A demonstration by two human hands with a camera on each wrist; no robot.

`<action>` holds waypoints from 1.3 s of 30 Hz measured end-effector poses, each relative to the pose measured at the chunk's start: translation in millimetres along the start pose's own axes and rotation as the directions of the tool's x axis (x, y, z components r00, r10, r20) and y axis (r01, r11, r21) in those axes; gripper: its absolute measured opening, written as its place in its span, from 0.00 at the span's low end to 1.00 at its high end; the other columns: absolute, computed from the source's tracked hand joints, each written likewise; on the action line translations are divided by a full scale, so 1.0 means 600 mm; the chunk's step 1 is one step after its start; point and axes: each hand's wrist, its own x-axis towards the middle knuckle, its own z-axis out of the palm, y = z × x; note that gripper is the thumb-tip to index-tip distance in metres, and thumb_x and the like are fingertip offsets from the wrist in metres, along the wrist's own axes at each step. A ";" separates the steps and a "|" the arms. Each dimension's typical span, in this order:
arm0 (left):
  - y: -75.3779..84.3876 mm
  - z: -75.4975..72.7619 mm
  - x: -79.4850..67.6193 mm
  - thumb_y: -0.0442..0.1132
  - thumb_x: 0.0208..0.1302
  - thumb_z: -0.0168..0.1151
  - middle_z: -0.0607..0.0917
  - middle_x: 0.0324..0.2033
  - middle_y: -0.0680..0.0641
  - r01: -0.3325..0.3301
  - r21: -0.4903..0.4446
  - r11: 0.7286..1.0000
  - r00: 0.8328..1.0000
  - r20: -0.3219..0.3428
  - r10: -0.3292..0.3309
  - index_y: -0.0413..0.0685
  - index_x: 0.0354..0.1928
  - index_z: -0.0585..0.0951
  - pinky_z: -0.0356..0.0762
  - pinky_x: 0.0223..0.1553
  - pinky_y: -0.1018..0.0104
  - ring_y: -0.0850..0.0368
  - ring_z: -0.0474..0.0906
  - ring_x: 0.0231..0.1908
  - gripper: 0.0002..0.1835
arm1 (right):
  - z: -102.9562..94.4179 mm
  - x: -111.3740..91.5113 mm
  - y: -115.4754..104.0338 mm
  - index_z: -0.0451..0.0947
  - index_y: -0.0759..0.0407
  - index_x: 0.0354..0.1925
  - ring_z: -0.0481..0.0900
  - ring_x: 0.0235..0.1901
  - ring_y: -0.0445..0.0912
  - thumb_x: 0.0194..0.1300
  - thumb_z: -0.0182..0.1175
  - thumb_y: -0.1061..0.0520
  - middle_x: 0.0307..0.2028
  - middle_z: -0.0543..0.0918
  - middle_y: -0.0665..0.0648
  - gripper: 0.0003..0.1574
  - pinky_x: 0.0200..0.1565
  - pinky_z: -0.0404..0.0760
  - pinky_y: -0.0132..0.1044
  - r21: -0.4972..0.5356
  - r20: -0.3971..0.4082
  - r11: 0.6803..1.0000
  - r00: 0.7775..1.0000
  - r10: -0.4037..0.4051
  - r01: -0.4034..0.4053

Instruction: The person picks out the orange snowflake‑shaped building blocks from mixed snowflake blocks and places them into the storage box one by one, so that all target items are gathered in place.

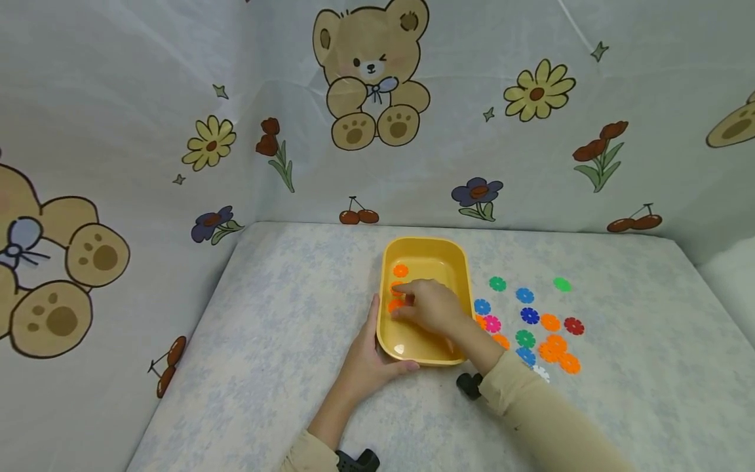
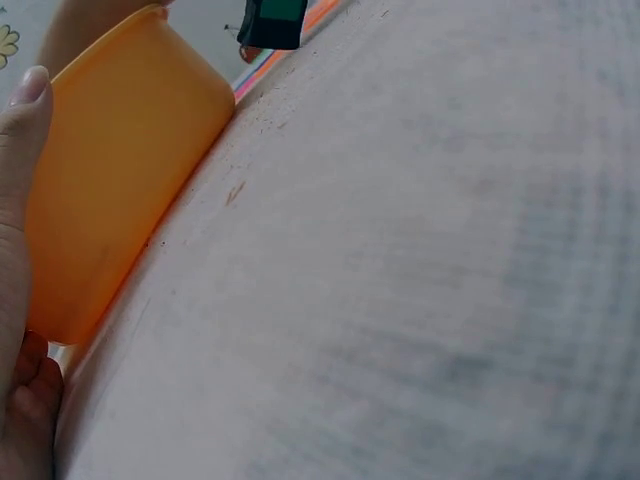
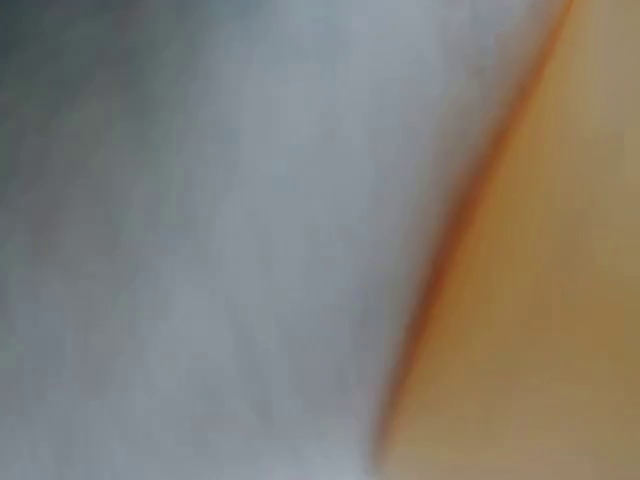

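Note:
A yellow plastic tray [image 1: 433,262] stands on the table, with three orange flower-shaped discs [image 1: 400,271] in a row along its left side. My left hand [image 1: 367,364] grips the tray's near left corner, thumb along the near wall and fingers along the left wall. In the left wrist view the thumb [image 2: 20,150] lies against the orange-looking tray wall [image 2: 130,170]. My right hand [image 1: 433,307] reaches inside the tray, index fingertip on the middle disc and thumb apart from it, near the closest disc. Blurred tray wall [image 3: 540,300] fills the right of the right wrist view.
Right of the tray lie several loose flower discs in blue [image 1: 524,295], green [image 1: 498,284], orange [image 1: 550,322], pink [image 1: 492,324], dark red [image 1: 574,326] and white [image 1: 541,373]. Some orange ones overlap. A printed bear curtain [image 1: 460,164] hangs behind the pale table [image 1: 283,295].

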 end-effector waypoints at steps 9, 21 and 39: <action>-0.002 -0.001 -0.001 0.59 0.45 0.79 0.45 0.77 0.66 0.002 -0.030 1.000 1.000 -0.003 -0.003 0.76 0.78 0.34 0.55 0.75 0.51 0.64 0.51 0.76 0.70 | -0.092 -0.063 0.000 0.79 0.47 0.60 0.68 0.22 0.45 0.67 0.64 0.42 0.31 0.78 0.49 0.26 0.21 0.69 0.33 0.130 -0.108 0.988 0.990 0.096 -0.081; 0.000 0.000 -0.001 0.58 0.43 0.81 0.46 0.78 0.63 -0.012 -0.047 0.999 1.000 -0.008 0.012 0.72 0.78 0.34 0.52 0.76 0.49 0.63 0.48 0.77 0.72 | -0.129 -0.147 0.113 0.78 0.49 0.58 0.66 0.21 0.47 0.71 0.59 0.44 0.37 0.79 0.52 0.21 0.18 0.67 0.31 0.232 -0.289 0.962 0.934 0.208 -0.143; 0.001 0.003 0.000 0.56 0.45 0.81 0.47 0.79 0.60 -0.018 -0.060 0.998 1.000 0.005 0.018 0.70 0.79 0.34 0.53 0.76 0.50 0.63 0.48 0.77 0.72 | -0.060 -0.153 0.176 0.78 0.54 0.63 0.68 0.31 0.44 0.62 0.70 0.46 0.36 0.75 0.50 0.33 0.29 0.68 0.31 0.034 0.055 0.988 0.987 0.149 -0.151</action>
